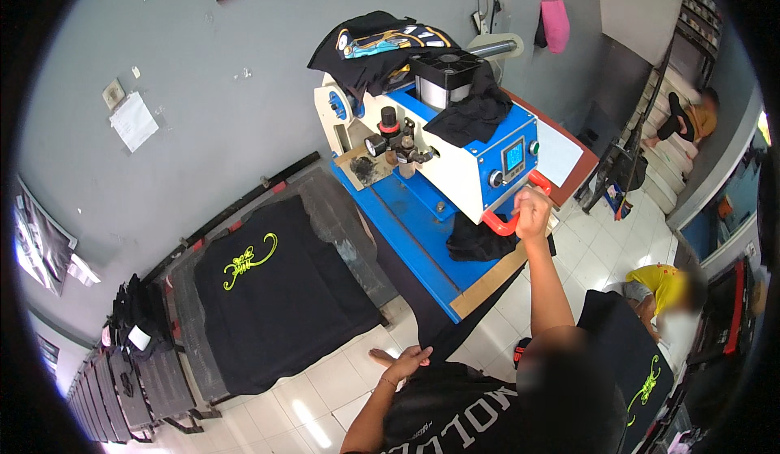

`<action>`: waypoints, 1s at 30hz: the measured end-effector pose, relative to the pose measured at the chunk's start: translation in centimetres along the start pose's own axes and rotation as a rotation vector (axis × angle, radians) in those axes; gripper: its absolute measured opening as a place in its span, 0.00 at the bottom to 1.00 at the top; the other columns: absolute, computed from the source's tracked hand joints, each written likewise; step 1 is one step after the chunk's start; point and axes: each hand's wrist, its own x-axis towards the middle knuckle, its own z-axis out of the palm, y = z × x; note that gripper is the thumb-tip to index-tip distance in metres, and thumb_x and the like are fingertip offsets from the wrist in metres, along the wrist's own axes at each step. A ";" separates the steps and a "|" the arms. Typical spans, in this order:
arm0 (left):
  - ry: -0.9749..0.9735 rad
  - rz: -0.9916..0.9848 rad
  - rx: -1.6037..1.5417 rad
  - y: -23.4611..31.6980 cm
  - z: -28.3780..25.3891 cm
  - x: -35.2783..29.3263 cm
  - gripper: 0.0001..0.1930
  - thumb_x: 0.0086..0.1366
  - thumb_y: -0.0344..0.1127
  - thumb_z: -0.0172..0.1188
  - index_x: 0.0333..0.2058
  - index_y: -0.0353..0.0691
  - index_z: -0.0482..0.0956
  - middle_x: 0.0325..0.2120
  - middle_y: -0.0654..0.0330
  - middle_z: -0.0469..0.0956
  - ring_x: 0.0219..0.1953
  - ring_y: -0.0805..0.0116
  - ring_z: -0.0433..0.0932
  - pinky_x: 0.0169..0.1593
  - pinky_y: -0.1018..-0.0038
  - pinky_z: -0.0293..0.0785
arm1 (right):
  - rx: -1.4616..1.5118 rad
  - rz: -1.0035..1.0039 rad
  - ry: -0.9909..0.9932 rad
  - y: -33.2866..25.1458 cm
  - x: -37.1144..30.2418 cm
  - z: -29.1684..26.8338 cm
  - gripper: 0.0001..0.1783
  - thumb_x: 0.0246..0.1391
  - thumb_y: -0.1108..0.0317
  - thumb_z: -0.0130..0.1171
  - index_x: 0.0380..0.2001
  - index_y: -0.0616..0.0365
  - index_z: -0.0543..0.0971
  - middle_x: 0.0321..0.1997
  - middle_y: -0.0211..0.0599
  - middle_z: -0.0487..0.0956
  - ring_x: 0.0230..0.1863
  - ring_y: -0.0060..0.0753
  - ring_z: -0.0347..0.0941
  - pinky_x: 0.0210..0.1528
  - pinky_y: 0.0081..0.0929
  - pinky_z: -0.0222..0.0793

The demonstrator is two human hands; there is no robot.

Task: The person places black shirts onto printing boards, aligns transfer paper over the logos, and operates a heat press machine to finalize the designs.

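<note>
My right hand (532, 210) is closed around the red handle (504, 222) on the front of a blue and white heat press (463, 157). The press stands on a blue base (414, 227). A black garment (479, 243) lies under the press head, and black cloth (455, 324) hangs off the base's near edge. My left hand (404, 363) is low down, with its fingers holding the bottom corner of that hanging cloth.
A black T-shirt with a yellow-green print (260, 291) lies spread on a table at the left. More black shirts (382, 44) are piled on top of the press. A person in yellow (662, 279) sits on the tiled floor at the right; another person (691, 117) sits on the stairs.
</note>
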 end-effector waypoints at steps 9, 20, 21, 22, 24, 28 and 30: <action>0.003 -0.112 -0.099 -1.3 0.2 2.6 0.24 0.68 0.56 0.57 0.29 0.36 0.75 0.26 0.61 0.77 0.29 0.75 0.76 0.37 0.77 0.75 | 0.068 -0.133 -0.014 0.2 0.6 -0.1 0.24 0.60 0.61 0.40 0.11 0.58 0.67 0.10 0.34 0.69 0.12 0.36 0.62 0.25 0.33 0.57; -0.040 -0.129 0.019 -1.7 -4.2 1.8 0.26 0.65 0.59 0.59 0.29 0.36 0.76 0.25 0.62 0.76 0.29 0.74 0.74 0.36 0.78 0.72 | 0.030 -0.063 -0.003 1.9 0.0 0.8 0.23 0.58 0.61 0.41 0.10 0.57 0.68 0.09 0.35 0.69 0.13 0.39 0.64 0.23 0.34 0.55; -0.031 -0.129 0.060 -2.0 -4.8 1.3 0.25 0.65 0.58 0.60 0.28 0.36 0.76 0.24 0.63 0.75 0.28 0.75 0.73 0.34 0.77 0.70 | 0.023 -0.026 -0.016 2.0 -0.1 1.0 0.23 0.58 0.61 0.41 0.11 0.58 0.68 0.09 0.35 0.69 0.13 0.39 0.64 0.23 0.35 0.55; -0.019 -0.141 0.055 -3.1 -5.4 1.0 0.25 0.65 0.58 0.60 0.28 0.36 0.76 0.24 0.63 0.76 0.28 0.75 0.73 0.34 0.77 0.70 | 0.011 0.009 -0.029 2.0 0.0 1.0 0.23 0.59 0.61 0.41 0.11 0.58 0.69 0.10 0.35 0.69 0.13 0.40 0.64 0.23 0.35 0.55; 0.004 -0.163 0.046 -5.7 -6.6 0.2 0.25 0.66 0.57 0.60 0.28 0.37 0.77 0.24 0.63 0.76 0.28 0.76 0.73 0.34 0.77 0.69 | -0.002 0.053 -0.057 2.3 -0.2 1.1 0.23 0.61 0.62 0.41 0.13 0.61 0.69 0.10 0.36 0.69 0.13 0.35 0.66 0.22 0.32 0.58; 0.023 -0.070 -0.227 -9.1 -8.2 -2.8 0.23 0.65 0.54 0.61 0.31 0.36 0.79 0.27 0.63 0.78 0.29 0.75 0.75 0.36 0.79 0.72 | -0.042 0.178 -0.078 1.1 -0.2 0.9 0.25 0.65 0.60 0.42 0.16 0.62 0.69 0.12 0.34 0.69 0.15 0.27 0.70 0.21 0.28 0.61; 0.061 -0.090 -0.324 -8.4 -8.7 -6.0 0.22 0.65 0.53 0.62 0.33 0.35 0.80 0.28 0.63 0.79 0.30 0.75 0.76 0.37 0.80 0.73 | -0.120 0.227 -0.085 0.9 -0.1 0.8 0.24 0.65 0.59 0.43 0.17 0.62 0.70 0.12 0.34 0.70 0.16 0.27 0.70 0.22 0.28 0.62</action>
